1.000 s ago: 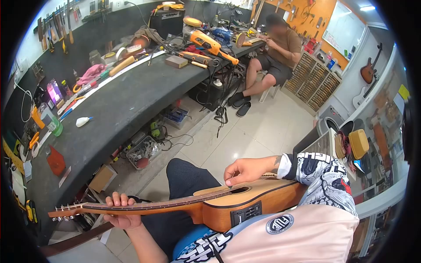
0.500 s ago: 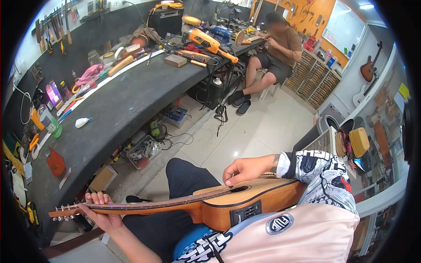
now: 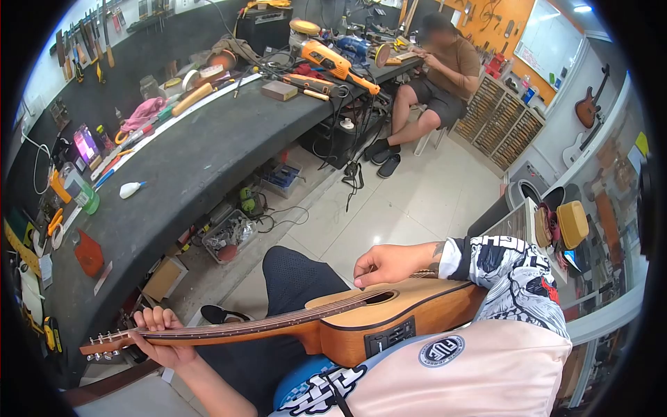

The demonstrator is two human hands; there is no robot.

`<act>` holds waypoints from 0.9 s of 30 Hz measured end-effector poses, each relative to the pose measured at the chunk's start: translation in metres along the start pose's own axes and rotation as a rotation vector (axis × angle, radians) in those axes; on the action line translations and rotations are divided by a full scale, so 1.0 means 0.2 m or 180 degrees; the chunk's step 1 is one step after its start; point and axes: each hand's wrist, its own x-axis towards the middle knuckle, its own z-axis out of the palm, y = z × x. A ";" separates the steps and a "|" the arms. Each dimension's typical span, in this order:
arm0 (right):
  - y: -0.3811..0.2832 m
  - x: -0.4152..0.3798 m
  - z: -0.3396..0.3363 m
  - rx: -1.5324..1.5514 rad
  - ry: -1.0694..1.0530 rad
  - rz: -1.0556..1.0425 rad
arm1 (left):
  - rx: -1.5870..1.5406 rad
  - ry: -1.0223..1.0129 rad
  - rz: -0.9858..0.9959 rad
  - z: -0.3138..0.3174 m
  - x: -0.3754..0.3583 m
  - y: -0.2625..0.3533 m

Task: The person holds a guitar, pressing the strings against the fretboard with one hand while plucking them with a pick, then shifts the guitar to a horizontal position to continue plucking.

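Observation:
An acoustic guitar (image 3: 399,316) lies across my lap, its neck pointing left and a control panel (image 3: 389,336) showing on its side. Close to the headstock (image 3: 104,345), my left hand (image 3: 163,338) is wrapped around the neck, with its fingers over the far edge and the thumb on the near side. Above the strings beside the sound hole (image 3: 381,297) is my right hand (image 3: 389,264). Its fingers are curled in a pinch; a small dark bit shows at the tips, too small to name. The right forearm rests over the guitar body.
To the left runs a long dark workbench (image 3: 201,149) with a glue bottle (image 3: 130,189), an orange power tool (image 3: 333,62) and a wooden block (image 3: 279,90). Under it stand bins of parts (image 3: 229,236). Another person (image 3: 445,69) sits working at the far end.
My right hand has lifted slightly away from the strings, its fingers more curled. My left hand stays around the neck near the headstock. The view has shifted a little.

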 end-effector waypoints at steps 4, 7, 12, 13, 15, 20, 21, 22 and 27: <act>0.00 0.00 0.01 0.0136 -0.0330 -0.0106 | 0.0293 -0.0167 -0.0260 0.05 -0.06 -0.08; -0.01 -0.01 0.00 0.0088 -0.0199 -0.0158 | 0.0458 0.0112 -0.0425 0.06 -0.10 -0.08; 0.04 0.00 0.00 -0.0179 -0.0186 -0.0592 | 0.0532 -0.0071 -0.0336 0.02 -0.08 -0.04; 0.07 0.00 0.00 -0.0452 -0.0145 -0.0559 | 0.0489 -0.0156 -0.0306 -0.02 -0.07 -0.04; 0.17 0.04 0.00 -0.0805 0.0236 -0.0168 | 0.0538 -0.0256 -0.0333 -0.05 -0.06 -0.01; 0.01 0.00 -0.01 -0.0386 0.0090 -0.0494 | 0.0800 -0.0233 -0.0403 -0.01 -0.08 0.01; -0.02 -0.02 -0.01 -0.0141 -0.0017 -0.0580 | 0.0654 0.0040 -0.0331 0.03 -0.08 0.00; -0.04 -0.02 -0.01 0.0104 -0.0128 -0.0667 | 0.0510 0.0314 -0.0258 0.10 -0.08 -0.02; 0.14 0.03 0.04 -0.0760 0.0400 -0.0761 | -0.0194 0.0050 -0.0252 0.00 -0.04 0.02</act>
